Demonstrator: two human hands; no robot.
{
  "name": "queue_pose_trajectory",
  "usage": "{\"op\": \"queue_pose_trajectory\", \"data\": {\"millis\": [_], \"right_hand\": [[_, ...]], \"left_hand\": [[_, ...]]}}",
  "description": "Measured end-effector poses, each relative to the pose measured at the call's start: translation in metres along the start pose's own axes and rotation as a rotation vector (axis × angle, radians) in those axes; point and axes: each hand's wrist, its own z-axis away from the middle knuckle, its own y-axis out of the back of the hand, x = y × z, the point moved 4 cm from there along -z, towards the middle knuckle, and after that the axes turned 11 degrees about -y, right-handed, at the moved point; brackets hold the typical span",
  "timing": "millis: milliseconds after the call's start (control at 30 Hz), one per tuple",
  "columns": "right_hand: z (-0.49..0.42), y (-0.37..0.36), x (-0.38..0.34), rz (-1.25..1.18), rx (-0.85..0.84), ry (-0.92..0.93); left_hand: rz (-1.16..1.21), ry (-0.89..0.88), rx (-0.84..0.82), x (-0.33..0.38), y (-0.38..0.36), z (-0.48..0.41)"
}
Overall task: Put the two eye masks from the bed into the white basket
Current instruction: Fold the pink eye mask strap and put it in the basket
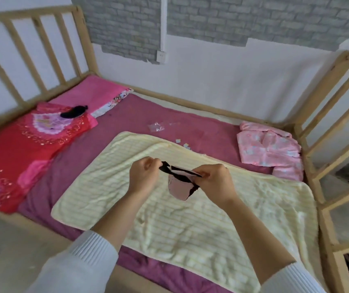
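Centrally in the frame, 2 bare hands hold a pink eye mask (180, 187) above a cream blanket (190, 225) spread on the bed. The left hand (146, 176) has its fingers pinched closed on the mask's black strap (166, 167), while the right hand (215, 180) pinches the other end, fingers curled tight; the pink body of the mask hangs down between them. A second, black eye mask (74, 112) lies at the upper left of the frame on a red patterned pillow (25, 149), well apart from the hands. Pink folded clothing (270, 151) sits at the right, near the wooden bed frame (325, 123).
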Motion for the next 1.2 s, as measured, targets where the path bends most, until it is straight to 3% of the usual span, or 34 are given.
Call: {"op": "queue_pose_trajectory", "data": {"millis": [100, 300, 400, 533, 700, 800, 1100, 1200], "right_hand": [[0.01, -0.039, -0.032, -0.156, -0.019, -0.019], [0.036, -0.15, -0.114, -0.241, -0.169, -0.017], [0.051, -0.221, -0.163, -0.319, -0.241, -0.027], [0.068, -0.323, -0.242, -0.32, -0.458, -0.032], [0.082, -0.445, -0.335, -0.283, -0.679, -0.017], [0.093, -0.523, -0.384, -0.169, -0.825, -0.018], [0.118, -0.741, -0.519, -0.133, -1.09, -0.076], [0.114, -0.809, -0.557, -0.119, -1.156, -0.05]], "left_hand": [[0.093, 0.158, 0.064, -0.025, 0.047, 0.0], [0.088, 0.191, -0.07, -0.08, 0.183, -0.004], [0.119, 0.192, -0.048, -0.11, 0.27, -0.01], [0.092, 0.152, -0.009, -0.134, 0.386, -0.009], [-0.072, 0.12, 0.181, -0.167, 0.531, -0.004], [-0.173, 0.19, 0.333, -0.189, 0.605, 0.003], [-0.092, 0.309, 0.751, -0.257, 0.79, -0.011], [-0.048, 0.388, 0.819, -0.284, 0.843, -0.032]]}}
